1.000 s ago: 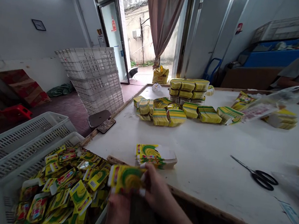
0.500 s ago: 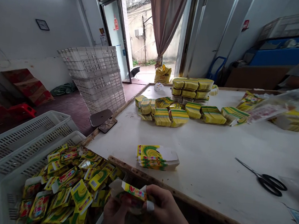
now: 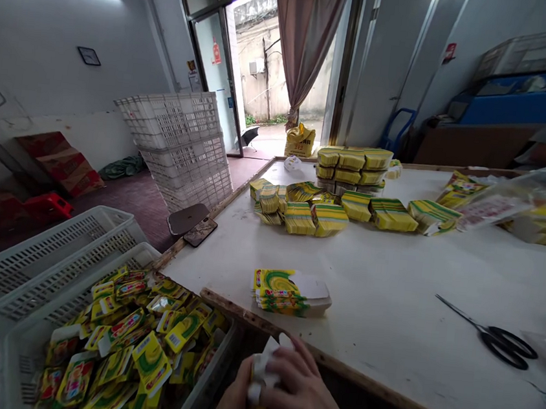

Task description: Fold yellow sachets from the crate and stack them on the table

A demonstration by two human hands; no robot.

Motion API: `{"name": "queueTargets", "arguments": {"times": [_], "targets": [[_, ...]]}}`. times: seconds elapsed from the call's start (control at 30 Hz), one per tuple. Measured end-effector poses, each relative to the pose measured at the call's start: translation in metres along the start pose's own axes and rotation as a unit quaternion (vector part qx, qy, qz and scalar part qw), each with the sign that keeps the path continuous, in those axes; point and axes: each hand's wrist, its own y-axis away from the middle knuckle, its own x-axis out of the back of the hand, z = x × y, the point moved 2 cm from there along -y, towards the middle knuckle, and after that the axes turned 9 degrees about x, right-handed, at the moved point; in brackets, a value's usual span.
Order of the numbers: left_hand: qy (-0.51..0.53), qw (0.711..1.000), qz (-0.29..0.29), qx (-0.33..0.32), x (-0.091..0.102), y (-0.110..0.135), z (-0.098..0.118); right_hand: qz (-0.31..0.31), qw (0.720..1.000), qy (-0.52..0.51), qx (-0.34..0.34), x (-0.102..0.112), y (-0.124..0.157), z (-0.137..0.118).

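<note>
Below the table's front edge, my left hand [image 3: 232, 398] and my right hand [image 3: 300, 389] are closed round a small yellow crayon carton [image 3: 263, 365]. Its white flaps point upward, and most of its printed body is hidden by my fingers. The fingers of my right hand bend over the flap end, while my left hand grips the side. Just beyond them on the table lies a stack of flat yellow-and-green cartons [image 3: 288, 292]. To the left, a white plastic crate [image 3: 210, 360] is heaped with filled-looking yellow cartons [image 3: 152, 358].
Bundles of flat cartons [image 3: 313, 218] line the far part of the white table [image 3: 383, 274]. Black-handled scissors [image 3: 506, 346] rest at right, a phone [image 3: 200, 231] at the left edge. Stacked white crates [image 3: 181, 149] stand near the doorway. A clear plastic bag [image 3: 503, 196] lies at right.
The carton was held lengthwise with its printed side showing; now it is turned flap end up. My right hand has moved over its top. The view has shifted slightly.
</note>
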Motion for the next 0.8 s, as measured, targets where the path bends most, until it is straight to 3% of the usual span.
{"name": "queueTargets", "arguments": {"times": [0.07,0.13,0.23,0.3,0.43,0.57,0.67,0.8], "targets": [[-0.047,0.997,0.055,-0.028,-0.012,0.0,-0.008,0.124,0.986,-0.034,-0.109,-0.01,0.011,0.012],[-0.095,0.989,0.101,-0.042,-0.02,0.002,-0.014,0.199,0.944,-0.141,-0.221,-0.022,0.02,0.023],[-0.137,0.981,0.137,-0.029,-0.024,0.005,-0.015,0.164,0.869,-0.373,-0.281,-0.037,0.017,0.026],[-0.18,0.971,0.158,0.004,-0.024,0.007,-0.012,0.135,0.828,-0.459,-0.291,-0.038,0.01,0.023],[-0.264,0.954,0.143,0.027,-0.024,0.005,-0.01,0.12,0.785,-0.509,-0.333,-0.038,0.005,0.018],[-0.229,0.966,0.077,0.092,-0.025,-0.004,-0.016,0.115,0.735,-0.568,-0.352,-0.048,0.013,0.021],[-0.22,0.966,0.058,0.122,-0.024,-0.007,-0.014,0.109,0.746,-0.559,-0.344,-0.054,0.019,0.026],[-0.245,0.964,0.054,0.085,-0.024,-0.006,-0.009,0.087,0.843,-0.457,-0.27,-0.052,0.024,0.027]]}}
